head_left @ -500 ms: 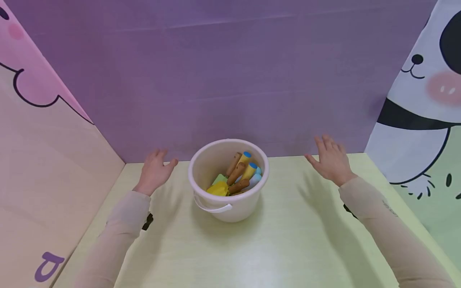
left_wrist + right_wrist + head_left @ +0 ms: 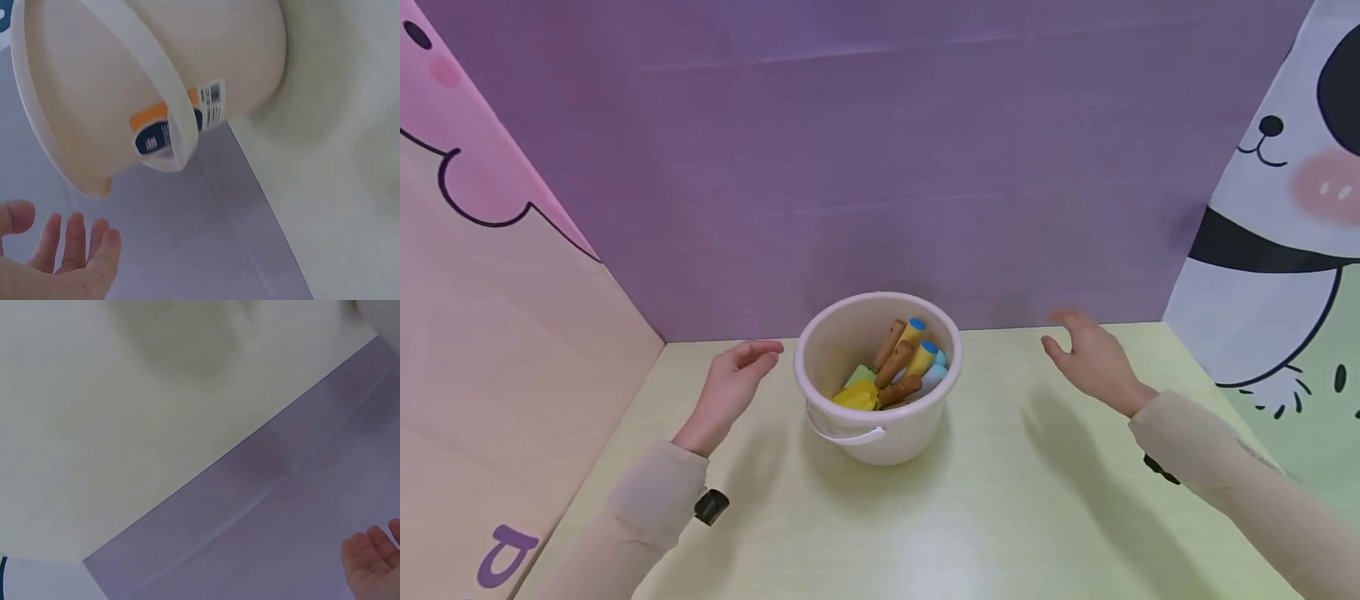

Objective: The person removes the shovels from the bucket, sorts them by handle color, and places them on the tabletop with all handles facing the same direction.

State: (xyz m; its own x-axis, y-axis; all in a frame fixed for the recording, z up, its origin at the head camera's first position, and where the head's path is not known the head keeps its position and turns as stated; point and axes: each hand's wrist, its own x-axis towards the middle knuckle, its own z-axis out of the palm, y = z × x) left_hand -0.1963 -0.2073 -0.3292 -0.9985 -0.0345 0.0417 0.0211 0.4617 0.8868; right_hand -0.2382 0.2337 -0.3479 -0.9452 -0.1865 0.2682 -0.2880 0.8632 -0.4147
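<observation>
A pale plastic bucket (image 2: 891,437) stands on the table, its white handle (image 2: 846,437) hanging down at the front left. Inside lie several brown stick-like pieces (image 2: 894,363), yellow cylinders with blue ends (image 2: 921,358), a yellow piece (image 2: 857,395), a green piece (image 2: 861,375) and light blue pieces (image 2: 934,377). My left hand (image 2: 730,387) hovers just left of the rim, fingers loosely bent and holding nothing. In the left wrist view its fingertips (image 2: 75,222) are apart from the bucket. Farther off on the right, my right hand (image 2: 1093,360) hangs in the air with relaxed, empty fingers.
A purple backdrop (image 2: 880,167) rises behind the pale table (image 2: 1000,500). Printed panels flank it: a pink and beige one (image 2: 490,333) on the left, a panda panel (image 2: 1262,308) on the right. A label (image 2: 153,140) is on the bucket's side.
My left hand has turned and come closer to the bucket's rim, its fingers bending inward. My right hand has shifted slightly down and right, its spread fingers now drawn together and bent.
</observation>
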